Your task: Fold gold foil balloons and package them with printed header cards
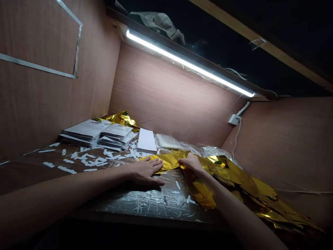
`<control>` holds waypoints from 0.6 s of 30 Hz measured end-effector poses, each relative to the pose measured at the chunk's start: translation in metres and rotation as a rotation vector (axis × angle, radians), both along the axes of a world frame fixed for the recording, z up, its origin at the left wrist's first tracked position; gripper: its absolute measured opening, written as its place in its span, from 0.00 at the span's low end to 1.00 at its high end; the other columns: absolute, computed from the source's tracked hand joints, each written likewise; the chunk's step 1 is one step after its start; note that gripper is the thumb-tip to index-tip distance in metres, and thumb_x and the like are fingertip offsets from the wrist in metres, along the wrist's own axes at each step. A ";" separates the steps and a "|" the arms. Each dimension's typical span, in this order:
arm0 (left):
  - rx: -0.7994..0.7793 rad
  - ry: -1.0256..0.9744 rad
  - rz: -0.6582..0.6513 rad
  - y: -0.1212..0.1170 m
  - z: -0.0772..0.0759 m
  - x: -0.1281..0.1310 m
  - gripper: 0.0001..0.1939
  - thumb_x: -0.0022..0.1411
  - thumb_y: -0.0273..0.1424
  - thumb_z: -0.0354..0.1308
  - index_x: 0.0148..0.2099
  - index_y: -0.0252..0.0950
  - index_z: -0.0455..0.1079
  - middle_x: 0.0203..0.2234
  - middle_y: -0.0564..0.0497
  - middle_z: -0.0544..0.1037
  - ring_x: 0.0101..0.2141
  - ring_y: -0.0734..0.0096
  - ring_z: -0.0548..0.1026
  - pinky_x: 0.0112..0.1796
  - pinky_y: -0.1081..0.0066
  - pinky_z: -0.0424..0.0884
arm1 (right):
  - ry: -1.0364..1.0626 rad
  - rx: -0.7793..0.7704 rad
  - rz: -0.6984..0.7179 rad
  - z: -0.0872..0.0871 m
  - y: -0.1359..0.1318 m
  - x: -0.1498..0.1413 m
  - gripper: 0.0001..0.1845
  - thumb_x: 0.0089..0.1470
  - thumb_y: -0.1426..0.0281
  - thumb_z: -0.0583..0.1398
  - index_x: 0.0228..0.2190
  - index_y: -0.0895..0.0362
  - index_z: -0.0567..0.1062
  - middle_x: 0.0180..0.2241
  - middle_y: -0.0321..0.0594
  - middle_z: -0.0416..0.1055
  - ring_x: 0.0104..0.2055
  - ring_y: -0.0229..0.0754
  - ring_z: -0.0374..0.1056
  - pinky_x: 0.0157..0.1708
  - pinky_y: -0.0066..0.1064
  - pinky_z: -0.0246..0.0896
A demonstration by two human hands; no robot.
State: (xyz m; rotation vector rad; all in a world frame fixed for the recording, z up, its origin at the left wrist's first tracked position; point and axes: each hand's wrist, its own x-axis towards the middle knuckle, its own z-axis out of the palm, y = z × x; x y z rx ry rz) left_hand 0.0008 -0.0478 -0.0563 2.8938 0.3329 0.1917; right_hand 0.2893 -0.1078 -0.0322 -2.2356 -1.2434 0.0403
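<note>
My left hand (pixel 147 171) lies flat with its fingers stretched out, resting partly on a strip of shiny gold foil (pixel 170 162) at the middle of the table. At the strip's right part, my right hand (pixel 191 162) is closed, pinching the foil between thumb and fingers. From under the right hand a length of foil hangs toward the table's front edge. A large heap of layered gold foil sheets (pixel 244 177) spreads to the right, beneath and beyond my right forearm. Right behind the left hand stands a stack of white cards (pixel 147 140).
Stacks of flat printed packets (pixel 85 131) sit at the back left, with crumpled gold foil (pixel 121 119) behind. Small white paper scraps (pixel 91 160) litter the scratched table (pixel 145 201). Clear plastic bags (pixel 168 141) lie along the back wall. A lit tube lamp (pixel 189 64) hangs above.
</note>
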 end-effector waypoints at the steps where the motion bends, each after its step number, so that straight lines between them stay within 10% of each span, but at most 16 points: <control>1: -0.002 -0.004 0.002 0.000 0.000 0.000 0.52 0.63 0.67 0.41 0.75 0.35 0.51 0.73 0.40 0.49 0.72 0.47 0.48 0.69 0.51 0.40 | -0.040 -0.034 -0.008 0.001 0.001 0.000 0.12 0.37 0.65 0.71 0.21 0.57 0.74 0.25 0.47 0.75 0.38 0.55 0.75 0.32 0.33 0.63; 8: 0.022 0.010 -0.006 -0.004 0.005 0.000 0.51 0.64 0.66 0.41 0.75 0.35 0.50 0.72 0.39 0.49 0.71 0.47 0.49 0.68 0.51 0.41 | -0.154 -0.052 0.025 -0.002 0.005 -0.008 0.16 0.39 0.67 0.71 0.32 0.59 0.78 0.34 0.50 0.78 0.41 0.54 0.74 0.35 0.33 0.64; 14: 0.043 0.019 -0.010 0.002 0.000 0.001 0.52 0.64 0.66 0.40 0.76 0.34 0.47 0.73 0.40 0.47 0.72 0.46 0.46 0.68 0.51 0.40 | -0.124 0.400 0.215 0.008 0.006 -0.018 0.24 0.45 0.75 0.60 0.46 0.56 0.73 0.36 0.39 0.80 0.40 0.44 0.74 0.45 0.33 0.65; 18: 0.047 0.019 -0.018 0.000 0.002 0.001 0.52 0.65 0.66 0.40 0.76 0.32 0.48 0.73 0.38 0.46 0.72 0.47 0.46 0.68 0.50 0.39 | 0.260 0.593 0.077 0.009 0.016 -0.020 0.22 0.42 0.73 0.63 0.43 0.56 0.72 0.39 0.41 0.79 0.42 0.45 0.75 0.44 0.32 0.69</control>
